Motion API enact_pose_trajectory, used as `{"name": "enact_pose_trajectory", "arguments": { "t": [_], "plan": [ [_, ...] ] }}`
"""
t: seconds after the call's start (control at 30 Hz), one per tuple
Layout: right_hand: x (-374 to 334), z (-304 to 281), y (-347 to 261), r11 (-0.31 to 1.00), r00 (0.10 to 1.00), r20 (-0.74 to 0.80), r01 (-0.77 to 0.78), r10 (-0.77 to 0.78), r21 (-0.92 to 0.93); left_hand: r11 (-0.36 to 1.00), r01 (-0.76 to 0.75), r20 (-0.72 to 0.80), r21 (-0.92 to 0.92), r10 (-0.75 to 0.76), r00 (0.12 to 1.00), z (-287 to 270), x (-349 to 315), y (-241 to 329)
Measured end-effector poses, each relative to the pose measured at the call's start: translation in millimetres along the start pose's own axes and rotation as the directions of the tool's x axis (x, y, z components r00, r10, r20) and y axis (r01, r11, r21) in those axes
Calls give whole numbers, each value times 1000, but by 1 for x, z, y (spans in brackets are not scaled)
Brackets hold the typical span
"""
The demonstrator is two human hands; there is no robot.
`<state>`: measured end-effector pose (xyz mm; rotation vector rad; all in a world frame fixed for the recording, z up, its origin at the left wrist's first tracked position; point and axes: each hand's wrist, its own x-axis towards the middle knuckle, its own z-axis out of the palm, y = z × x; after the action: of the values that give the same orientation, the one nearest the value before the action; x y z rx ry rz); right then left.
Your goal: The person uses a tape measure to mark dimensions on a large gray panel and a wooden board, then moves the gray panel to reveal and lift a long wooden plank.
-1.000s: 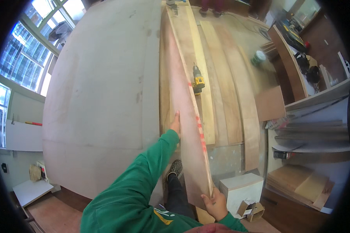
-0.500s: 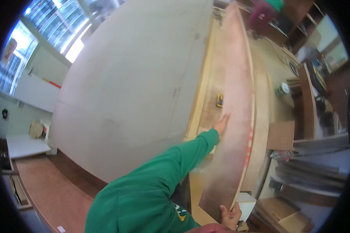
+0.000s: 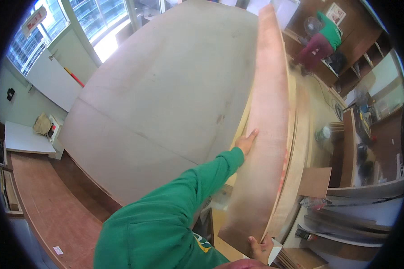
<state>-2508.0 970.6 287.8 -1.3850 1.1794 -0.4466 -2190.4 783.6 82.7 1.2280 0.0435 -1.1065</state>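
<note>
A long, narrow reddish-brown plywood board [image 3: 269,98] runs from near my body toward the back of the room. My left hand [image 3: 246,143] holds its left edge about midway, thumb on the upper face and fingers hidden beneath. Close to me, my right hand [image 3: 261,249] grips the board's near right corner, with its thumb on top. Red marks show along the right edge. Left of the board lies a wide, grey-white sheet [image 3: 166,85] with faint lines and smudges. Pale wooden strips [image 3: 296,148] lie under and beside the board on its right.
A person [image 3: 324,38] in a green top bends beside a fan [image 3: 312,26] at the back right. Curved panels [image 3: 345,224] are stacked at lower right, near a small brown panel [image 3: 315,182]. A tub [image 3: 322,133] stands behind. Brown boards [image 3: 45,201] lie at lower left.
The board has shifted left over the pale frame, covering the yellow-and-black tool that showed beside it. Both hands keep their hold. My view has tilted, bringing more of the far person into sight.
</note>
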Motion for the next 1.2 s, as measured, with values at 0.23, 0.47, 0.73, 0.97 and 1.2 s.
{"name": "enact_pose_trajectory", "arguments": {
  "t": [0.23,0.47,0.73,0.97,1.2],
  "plan": [
    [26,38,50,995,981,192,51,-33,-89,997,-79,-186,-3,77,979,-107,-23,69],
    [38,102,50,997,936,351,4,23,-76,982,-133,-440,137,181,879,-216,-29,99],
    [38,166,60,1000,893,450,-8,13,-14,965,-109,-456,240,211,865,-282,-87,147],
    [23,212,71,1000,869,494,-1,0,2,919,-40,-551,393,270,790,-352,-68,143],
    [-9,271,89,990,873,484,-112,59,82,896,2,-536,444,264,802,-396,-82,155]
  ]
}}
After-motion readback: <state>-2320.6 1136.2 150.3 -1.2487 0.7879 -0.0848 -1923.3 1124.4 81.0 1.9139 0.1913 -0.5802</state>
